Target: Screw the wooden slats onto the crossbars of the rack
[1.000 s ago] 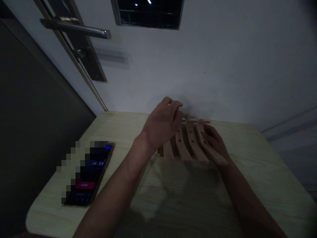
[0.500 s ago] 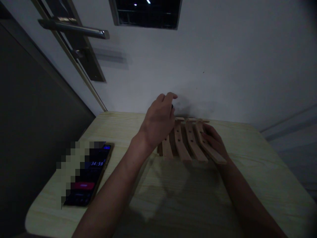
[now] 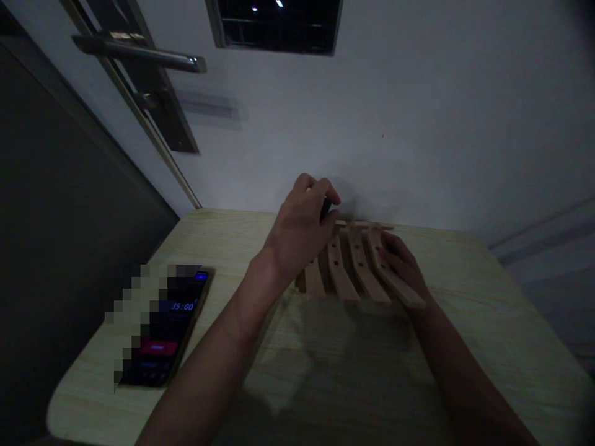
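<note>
A small wooden rack [image 3: 366,277] of several bent slats with dark round holes rests on the table near the wall. My right hand [image 3: 404,263] grips its right end, with the fingers partly hidden behind the outermost slat. Over the rack's left end is my left hand [image 3: 302,217], its fingers curled around a small dark object [image 3: 326,208]. Only a bit of that object shows between thumb and forefinger, so its kind is unclear. The left hand covers part of the leftmost slats.
A phone [image 3: 160,365] showing a running timer lies on the left of the pale wood-grain table [image 3: 288,347]. Behind the table stands a white door [image 3: 418,124] with a metal lever handle [image 3: 149,57] and a dark window pane [image 3: 279,28].
My left hand has turned slightly, and its thumb and forefinger have shifted right, showing more of the dark object. The right hand and the rack look unmoved. The timer went from 34:59 to 35:00.
</note>
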`<state>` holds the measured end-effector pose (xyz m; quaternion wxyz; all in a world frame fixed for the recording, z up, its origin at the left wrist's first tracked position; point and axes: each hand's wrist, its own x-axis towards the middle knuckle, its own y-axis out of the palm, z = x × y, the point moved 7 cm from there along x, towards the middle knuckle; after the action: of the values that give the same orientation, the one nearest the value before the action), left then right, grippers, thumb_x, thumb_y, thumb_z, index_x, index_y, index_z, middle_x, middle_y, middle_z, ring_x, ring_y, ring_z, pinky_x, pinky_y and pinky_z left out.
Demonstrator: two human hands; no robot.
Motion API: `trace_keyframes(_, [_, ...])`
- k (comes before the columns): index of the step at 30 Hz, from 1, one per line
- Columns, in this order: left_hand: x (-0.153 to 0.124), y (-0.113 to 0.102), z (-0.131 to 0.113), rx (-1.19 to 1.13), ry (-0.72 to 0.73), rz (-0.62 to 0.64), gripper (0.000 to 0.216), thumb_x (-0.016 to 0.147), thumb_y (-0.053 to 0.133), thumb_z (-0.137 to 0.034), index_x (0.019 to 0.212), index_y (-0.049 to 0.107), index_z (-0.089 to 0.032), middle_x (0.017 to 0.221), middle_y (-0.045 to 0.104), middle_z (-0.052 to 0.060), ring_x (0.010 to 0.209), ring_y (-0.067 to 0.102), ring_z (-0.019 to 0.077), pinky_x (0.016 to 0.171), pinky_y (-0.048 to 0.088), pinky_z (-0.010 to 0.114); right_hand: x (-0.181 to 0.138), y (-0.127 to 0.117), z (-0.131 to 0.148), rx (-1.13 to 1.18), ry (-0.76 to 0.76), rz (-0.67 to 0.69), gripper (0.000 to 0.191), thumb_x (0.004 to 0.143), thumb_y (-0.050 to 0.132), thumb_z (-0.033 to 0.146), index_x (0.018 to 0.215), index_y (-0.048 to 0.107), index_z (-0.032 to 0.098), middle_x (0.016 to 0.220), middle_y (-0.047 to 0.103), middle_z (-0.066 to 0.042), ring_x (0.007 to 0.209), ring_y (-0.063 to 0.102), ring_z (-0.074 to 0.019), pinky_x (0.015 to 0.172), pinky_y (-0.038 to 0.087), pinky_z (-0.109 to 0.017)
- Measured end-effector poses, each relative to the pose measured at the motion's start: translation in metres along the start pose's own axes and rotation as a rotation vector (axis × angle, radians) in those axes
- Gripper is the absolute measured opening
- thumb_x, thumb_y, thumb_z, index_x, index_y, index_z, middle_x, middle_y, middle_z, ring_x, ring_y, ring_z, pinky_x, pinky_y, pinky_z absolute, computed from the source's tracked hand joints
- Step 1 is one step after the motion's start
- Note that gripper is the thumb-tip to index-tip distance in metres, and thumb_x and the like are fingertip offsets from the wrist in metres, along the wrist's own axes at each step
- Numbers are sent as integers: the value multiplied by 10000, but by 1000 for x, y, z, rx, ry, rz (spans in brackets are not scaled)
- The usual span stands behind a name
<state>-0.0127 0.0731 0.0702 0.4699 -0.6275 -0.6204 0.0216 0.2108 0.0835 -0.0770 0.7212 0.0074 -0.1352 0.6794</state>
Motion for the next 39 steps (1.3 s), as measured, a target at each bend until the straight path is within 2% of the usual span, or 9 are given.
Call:
trace_keyframes(6, [0,-3,3,10,2,-33,193,738,498,-38,849,579,-174,883,491,29,796,507,131,702,507,280,-1,-2,1,-2,10,-7,306,758,606,354,1062,591,329,1169,578,-5,1130,495,-248,1044,319,-480])
trace_keyframes(14, [-1,-3,-1,10,66,-10,368,718,489,-19,1019,575,-213,907,589,24,825,552,142,729,492,290,-2,2,7,-6,11,7,305,768,587,342,1073,586,327,1176,575,-10,1128,500,-251,1030,337,-478])
trace_keyframes(21, [0,-2,-1,53,54,21,413,702,434,32,1021,584,-185,952,644,35,874,579,155,816,480,327,-2,0,4,-3,14,-5,299,758,598,335,1057,589,318,1154,585,-12,1120,501,-247,1028,334,-471])
trace_keyframes(25, [0,0,-1,47,48,24,341,731,425,16,970,588,-167,920,626,41,849,574,146,806,492,320,-1,0,0,22,42,-3,346,735,611,343,1078,584,313,1181,571,-15,1142,486,-260,1045,307,-488])
trace_keyframes(31, [0,-1,2,-3,18,-10,157,749,561,-96,883,602,-166,903,529,36,790,553,128,711,510,280,0,-1,3,12,14,-9,333,730,620,360,1059,590,320,1169,583,-8,1134,493,-252,1053,311,-482])
trace_keyframes(34, [0,-3,5,6,3,-31,154,738,563,-76,853,599,-172,875,501,26,772,539,125,694,506,278,0,0,3,4,22,-1,337,734,619,371,1066,590,325,1191,575,-5,1145,489,-258,1057,305,-496])
trace_keyframes(39, [1,-2,2,0,13,14,272,724,485,-5,905,589,-179,878,522,31,778,539,128,711,502,280,-1,-1,0,15,19,7,335,757,608,377,1088,582,328,1191,571,-7,1138,493,-252,1047,315,-489])
